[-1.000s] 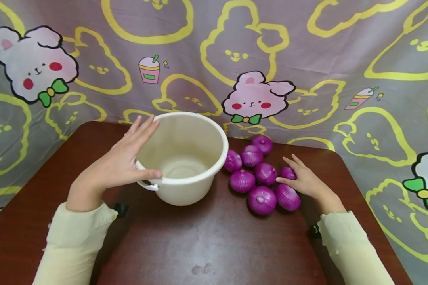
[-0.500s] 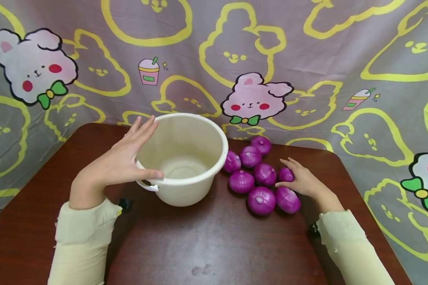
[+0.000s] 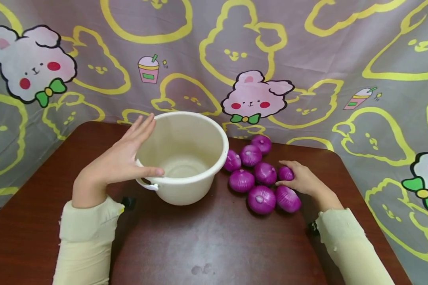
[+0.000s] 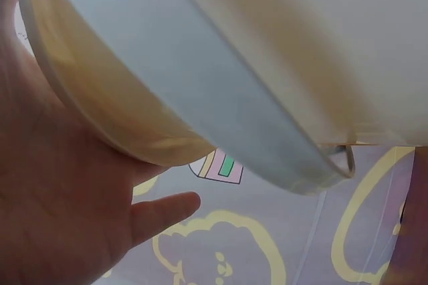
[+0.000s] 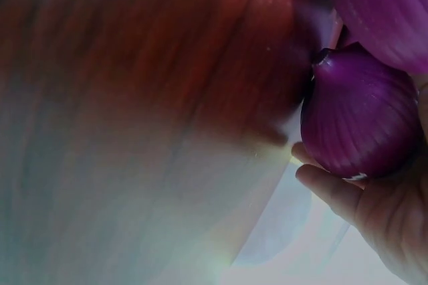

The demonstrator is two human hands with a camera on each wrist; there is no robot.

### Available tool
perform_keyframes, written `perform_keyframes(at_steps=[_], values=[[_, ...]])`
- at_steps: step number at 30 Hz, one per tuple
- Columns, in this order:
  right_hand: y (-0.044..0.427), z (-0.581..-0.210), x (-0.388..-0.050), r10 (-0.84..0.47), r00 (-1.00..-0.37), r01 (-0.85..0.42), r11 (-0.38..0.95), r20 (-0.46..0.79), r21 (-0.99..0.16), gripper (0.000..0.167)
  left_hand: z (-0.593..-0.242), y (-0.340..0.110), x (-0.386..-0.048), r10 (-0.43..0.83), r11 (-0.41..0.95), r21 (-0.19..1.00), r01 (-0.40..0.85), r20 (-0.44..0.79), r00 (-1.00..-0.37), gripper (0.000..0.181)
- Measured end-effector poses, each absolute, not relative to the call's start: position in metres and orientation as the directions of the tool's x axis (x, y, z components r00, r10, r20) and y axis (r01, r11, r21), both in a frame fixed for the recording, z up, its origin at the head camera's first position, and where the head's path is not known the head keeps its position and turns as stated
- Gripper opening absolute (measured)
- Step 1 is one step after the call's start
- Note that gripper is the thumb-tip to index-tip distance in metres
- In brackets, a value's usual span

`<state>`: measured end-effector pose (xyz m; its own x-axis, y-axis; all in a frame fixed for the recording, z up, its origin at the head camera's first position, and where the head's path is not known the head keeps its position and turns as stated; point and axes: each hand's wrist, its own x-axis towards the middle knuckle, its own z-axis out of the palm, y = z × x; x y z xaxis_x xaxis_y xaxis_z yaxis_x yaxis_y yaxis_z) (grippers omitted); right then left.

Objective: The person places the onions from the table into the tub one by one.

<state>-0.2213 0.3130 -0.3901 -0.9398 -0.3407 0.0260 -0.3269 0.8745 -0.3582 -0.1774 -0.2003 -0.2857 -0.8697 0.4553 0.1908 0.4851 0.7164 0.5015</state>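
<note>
A cream bucket (image 3: pixel 185 193) stands upright. My left hand (image 3: pixel 119 163) rests at its left rim, fingers straight and spread, thumb across the front edge. The left wrist view has this hand (image 4: pixel 60 191) beside the bucket's rim (image 4: pixel 200 64). Right of the bucket, several purple onions (image 3: pixel 262 200) lie grouped. My right hand (image 3: pixel 306 181) holds the small onion (image 3: pixel 285 173) at the group's right side, thumb in front and fingers behind. In the right wrist view, fingertips of that hand (image 5: pixel 394 215) touch the small onion (image 5: pixel 361 114).
The brown table (image 3: pixel 207 241) has rounded back corners. Behind it hangs a grey patterned cloth (image 3: pixel 185 59). The bucket's white handle (image 3: pixel 149 186) hangs at its front left. Another onion (image 3: pixel 288 199) lies just in front of my right hand.
My right hand's fingers have drawn in around the small onion. My left hand stays at the bucket's rim, its forearm shifted slightly right.
</note>
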Motion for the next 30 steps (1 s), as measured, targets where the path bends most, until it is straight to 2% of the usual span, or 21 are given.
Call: perform_keyframes(at_steps=[9,30], values=[[0.3147,-0.3945,-0.2208,-0.328,-0.943,-0.322,0.873,0.048,-0.366,0.069,-0.2823,-0.1995,-0.1816,0.477,0.719,0.475,0.507,0.193,-0.858,0.122],[0.3147,-0.3886,-0.2181,-0.326,-0.944,-0.322,0.860,0.059,-0.396,0.063,-0.2850,-0.2009,-0.1790,0.445,0.733,0.493,0.469,0.176,-0.878,0.120]])
